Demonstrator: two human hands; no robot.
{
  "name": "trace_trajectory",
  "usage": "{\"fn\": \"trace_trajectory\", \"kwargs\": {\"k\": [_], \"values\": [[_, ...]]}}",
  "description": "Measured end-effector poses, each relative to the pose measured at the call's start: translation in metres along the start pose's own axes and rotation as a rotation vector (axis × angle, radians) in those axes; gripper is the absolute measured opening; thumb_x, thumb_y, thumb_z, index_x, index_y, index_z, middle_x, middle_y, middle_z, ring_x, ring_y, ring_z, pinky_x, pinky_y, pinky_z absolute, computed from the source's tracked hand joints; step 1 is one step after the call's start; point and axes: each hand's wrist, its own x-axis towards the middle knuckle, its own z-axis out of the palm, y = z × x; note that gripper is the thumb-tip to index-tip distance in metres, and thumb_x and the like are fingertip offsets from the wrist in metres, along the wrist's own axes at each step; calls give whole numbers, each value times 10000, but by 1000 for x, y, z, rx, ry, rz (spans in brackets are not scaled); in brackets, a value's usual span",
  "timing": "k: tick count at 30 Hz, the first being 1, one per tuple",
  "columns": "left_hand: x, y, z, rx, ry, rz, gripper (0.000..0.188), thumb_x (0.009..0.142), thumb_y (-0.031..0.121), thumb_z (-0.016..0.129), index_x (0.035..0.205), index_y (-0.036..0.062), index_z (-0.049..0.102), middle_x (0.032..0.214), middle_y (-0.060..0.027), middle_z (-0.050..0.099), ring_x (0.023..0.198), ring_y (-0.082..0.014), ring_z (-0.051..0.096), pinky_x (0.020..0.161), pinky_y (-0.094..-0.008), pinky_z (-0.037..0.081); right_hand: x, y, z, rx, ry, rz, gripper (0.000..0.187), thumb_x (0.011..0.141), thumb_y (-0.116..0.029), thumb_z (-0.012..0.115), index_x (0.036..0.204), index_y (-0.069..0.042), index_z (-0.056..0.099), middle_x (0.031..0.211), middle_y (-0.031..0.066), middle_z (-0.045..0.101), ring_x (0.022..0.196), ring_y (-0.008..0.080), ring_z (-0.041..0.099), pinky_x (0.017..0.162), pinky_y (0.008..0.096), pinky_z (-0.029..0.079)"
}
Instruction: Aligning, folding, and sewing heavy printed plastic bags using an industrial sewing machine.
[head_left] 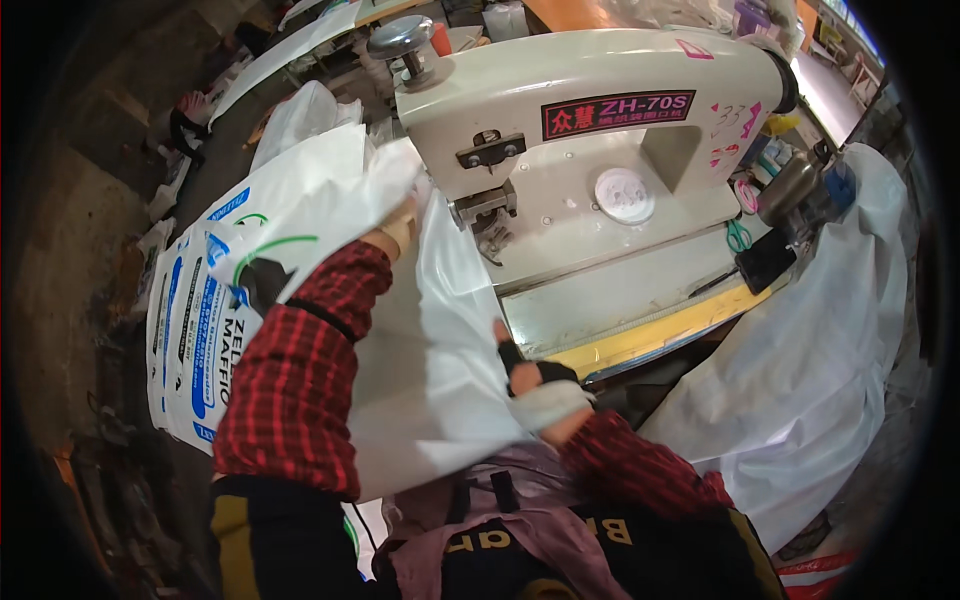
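Because the printed white bag [420, 370] lies at the left of the industrial sewing machine [600, 150] without visible stitching, sewing seems unfinished, with the blurred left hand [402, 222] near its upper part, the right hand [530, 378] by its right edge, and neither grip discernible.

A sewing machine [610, 75] stands on the counter [610, 293], a round dish [624, 196] beneath its arm [500, 85]. A sack [410, 370] lies to its left, sheeting [800, 350] to its right. Scissors [739, 238] lie at the counter's right end, left of a bottle [791, 188].
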Motion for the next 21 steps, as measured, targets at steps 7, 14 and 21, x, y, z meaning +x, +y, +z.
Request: {"fn": "trace_trajectory", "kwargs": {"k": [7, 14, 21], "values": [[-140, 188, -81, 537, -1487, -208, 640, 825, 567, 417, 1174, 43, 531, 920, -117, 631, 739, -243, 591, 684, -375, 493, 41, 9, -80, 42, 173, 9, 589, 787, -237, 507, 1331, -106, 320, 782, 239, 605, 692, 395, 593, 610, 445, 466], [-303, 204, -93, 641, -1564, 391, 543, 755, 284, 592, 1256, 162, 421, 943, -137, 631, 914, -308, 596, 774, -343, 469, 33, 15, -28, 16, 80, -94, 665, 810, -216, 475, 1397, -183, 166, 831, 265, 590, 683, 416, 580, 612, 471, 444], [-274, 125, -182, 1127, -1086, 221, 284, 672, 236, 633, 955, 232, 652, 769, -3, 656, 785, -254, 624, 846, -514, 391, 26, 1, -31, 111, 105, 101, 692, 800, -161, 457, 1404, -86, 129, 881, 287, 596, 767, 413, 603, 661, 469, 483]]}}
